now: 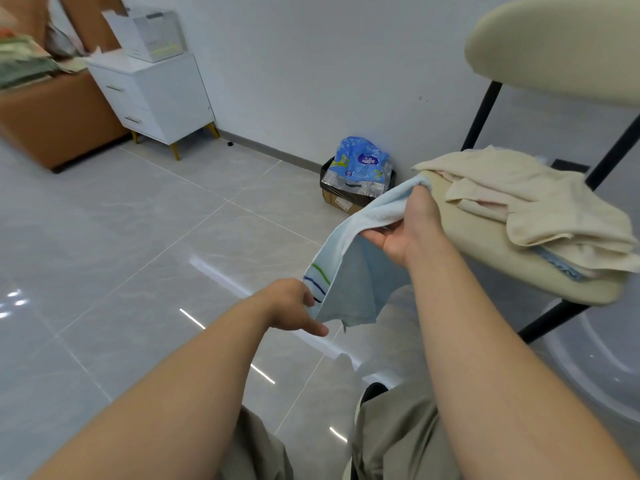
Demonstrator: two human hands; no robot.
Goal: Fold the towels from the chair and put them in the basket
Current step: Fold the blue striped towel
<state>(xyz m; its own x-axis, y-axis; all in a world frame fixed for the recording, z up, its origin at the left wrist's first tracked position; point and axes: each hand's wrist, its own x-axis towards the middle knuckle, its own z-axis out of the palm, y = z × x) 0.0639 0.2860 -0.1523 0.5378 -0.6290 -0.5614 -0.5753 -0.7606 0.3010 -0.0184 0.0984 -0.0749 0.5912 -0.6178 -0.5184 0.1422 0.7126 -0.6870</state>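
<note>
Left hand: my left hand (294,306) pinches the striped lower edge of the blue towel (353,268), with one finger sticking out beneath the cloth
Right hand: my right hand (405,230) is turned palm up and holds the towel's upper end, thumb on top, just beside the front edge of the chair (478,247)
Hands: they are apart, each closed on its own end, and the towel sags between them over my knee
Towel: it is in the air and off the seat, not spread flat, and I see no clean fold in it yet
Pile: the cream towels (519,195) lie crumpled on the seat, with another bluish one poking out below them
Basket: a pale tub (588,375) sits on the floor under the chair; I judge it is the basket but cannot tell for sure
Risk, grip: the left pinch looks thin and right at the hem; a sharp tug to straighten the cloth could pull it free and drop that end on the tiles
Risk, corners: I can't see which corners I hold, so a fold from here may come out skewed
Risk, pile: the right hand is close to the heap, which overhangs the seat edge; a brush from my wrist could drag it onto the floor
Risk, drape: the loose flap hangs low near my leg and could snag as I bring the ends together
</note>
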